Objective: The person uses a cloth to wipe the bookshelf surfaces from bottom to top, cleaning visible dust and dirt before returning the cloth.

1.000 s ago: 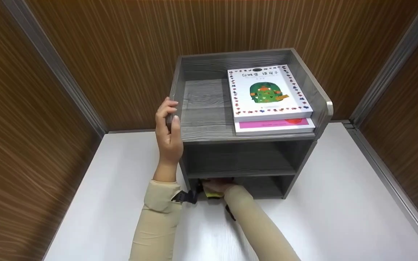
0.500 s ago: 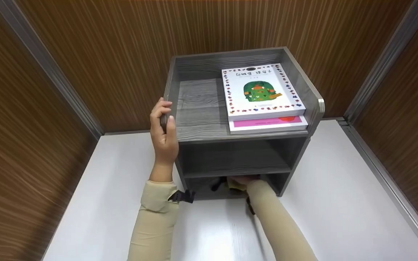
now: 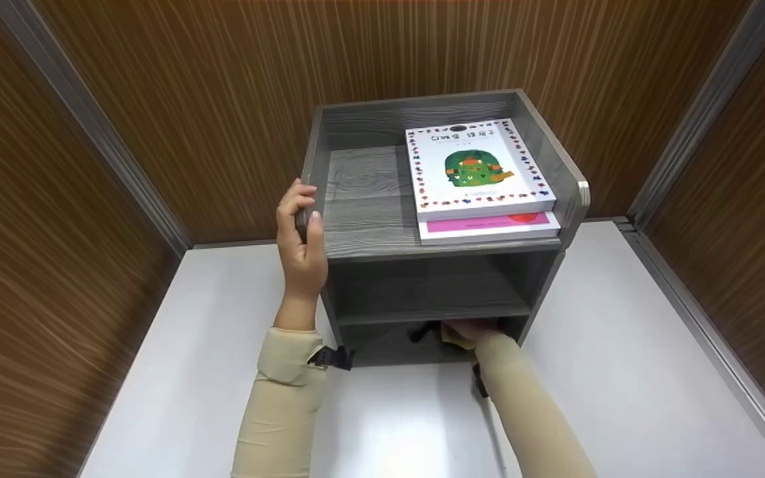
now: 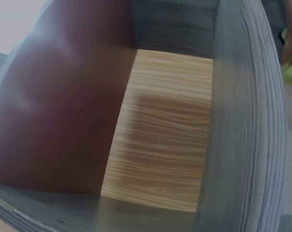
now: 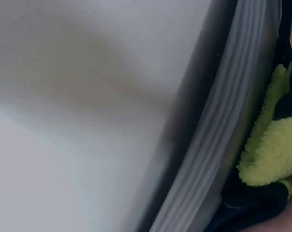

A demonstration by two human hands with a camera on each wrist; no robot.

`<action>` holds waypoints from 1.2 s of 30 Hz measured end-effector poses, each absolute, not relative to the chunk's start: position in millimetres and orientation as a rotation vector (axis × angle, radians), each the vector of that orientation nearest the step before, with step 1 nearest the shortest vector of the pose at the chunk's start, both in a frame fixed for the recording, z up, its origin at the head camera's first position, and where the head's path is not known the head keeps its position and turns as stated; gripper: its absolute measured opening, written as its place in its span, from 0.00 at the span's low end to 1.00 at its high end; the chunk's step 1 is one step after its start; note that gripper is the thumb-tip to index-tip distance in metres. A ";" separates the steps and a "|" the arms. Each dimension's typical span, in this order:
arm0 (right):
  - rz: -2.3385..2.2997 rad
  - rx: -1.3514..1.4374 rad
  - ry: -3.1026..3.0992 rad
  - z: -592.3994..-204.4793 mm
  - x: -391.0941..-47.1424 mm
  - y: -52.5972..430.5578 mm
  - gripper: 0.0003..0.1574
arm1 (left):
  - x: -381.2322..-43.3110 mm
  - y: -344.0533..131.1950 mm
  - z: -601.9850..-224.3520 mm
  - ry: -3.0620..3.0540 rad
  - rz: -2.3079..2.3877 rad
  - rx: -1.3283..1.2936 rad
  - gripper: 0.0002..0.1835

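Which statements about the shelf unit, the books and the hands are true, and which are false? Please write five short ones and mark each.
1. The left hand grips the grey shelf unit. True.
2. The upper book lies on the lower book. True.
3. The upper book hides the lower book completely. False: a pink strip of its cover shows.
4. The right hand touches the yellow cloth in the bottom compartment. True.
5. The upper book's cover has no drawing. False: it bears a mostly green drawing.

White book (image 3: 479,169) atop a mostly hidden, seemingly pink book (image 3: 489,224).
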State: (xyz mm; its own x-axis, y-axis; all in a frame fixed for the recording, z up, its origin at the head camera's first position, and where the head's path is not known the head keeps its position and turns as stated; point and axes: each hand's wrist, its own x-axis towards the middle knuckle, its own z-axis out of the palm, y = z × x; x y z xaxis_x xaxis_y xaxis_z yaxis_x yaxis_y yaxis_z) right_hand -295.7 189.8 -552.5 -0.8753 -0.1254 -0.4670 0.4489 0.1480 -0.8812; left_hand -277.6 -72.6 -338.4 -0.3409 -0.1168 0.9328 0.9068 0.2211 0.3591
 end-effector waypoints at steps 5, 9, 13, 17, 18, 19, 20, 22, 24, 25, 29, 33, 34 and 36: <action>-1.592 0.273 2.406 -570.6 -300.9 194.8 0.26 | -280.8 -70.6 -340.2 -1.500 -1.277 -0.775 0.09; -1.338 0.267 2.634 -576.3 -298.9 197.6 0.33 | -281.3 -70.1 -340.5 -1.498 -1.281 -0.770 0.10; -1.145 0.182 2.758 -575.3 -294.3 196.9 0.34 | -281.5 -70.2 -339.4 -1.481 -1.298 -0.784 0.10; -1.063 0.126 2.822 -576.8 -290.0 195.0 0.31 | -281.1 -70.2 -339.4 -1.471 -1.312 -0.791 0.10; -1.054 0.109 2.843 -577.5 -288.7 194.7 0.33 | -281.0 -70.1 -339.8 -1.472 -1.316 -0.790 0.10; -1.062 0.098 2.856 -578.1 -287.3 194.3 0.34 | -280.9 -70.0 -340.2 -1.473 -1.319 -0.789 0.10; -1.058 0.086 2.872 -578.9 -286.0 194.1 0.36 | -280.4 -70.1 -340.5 -1.479 -1.320 -0.785 0.10; -0.986 0.056 2.927 -581.4 -284.1 193.3 0.41 | -280.3 -70.7 -340.6 -1.482 -1.323 -0.779 0.10; -0.890 0.035 2.969 -582.6 -281.9 191.5 0.49 | -280.4 -72.0 -340.4 -1.486 -1.321 -0.770 0.10; -0.852 0.029 2.982 -582.9 -280.7 190.4 0.51 | -280.1 -72.5 -340.3 -1.485 -1.320 -0.768 0.10; -0.736 0.022 3.005 -582.1 -274.5 186.0 0.55 | -279.5 -73.0 -339.9 -1.477 -1.307 -0.755 0.10; -0.742 0.039 3.006 -580.1 -269.8 181.4 0.53 | -278.8 -71.1 -339.4 -1.477 -1.302 -0.761 0.09; -0.748 0.042 3.005 -580.2 -268.9 179.9 0.53 | -278.8 -70.3 -339.3 -1.477 -1.304 -0.763 0.09; -0.763 0.040 2.995 -580.5 -267.4 175.4 0.53 | -278.5 -69.0 -339.1 -1.473 -1.308 -0.770 0.09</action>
State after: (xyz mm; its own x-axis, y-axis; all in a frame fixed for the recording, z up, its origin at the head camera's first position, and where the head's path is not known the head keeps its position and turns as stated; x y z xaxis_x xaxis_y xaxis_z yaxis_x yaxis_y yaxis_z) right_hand -267.4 175.4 -580.5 -0.9984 0.0128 -0.0553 0.0376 0.8780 -0.4772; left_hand -278.5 -69.0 -339.1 -0.3168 -0.1443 0.9375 0.9139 0.2181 0.3424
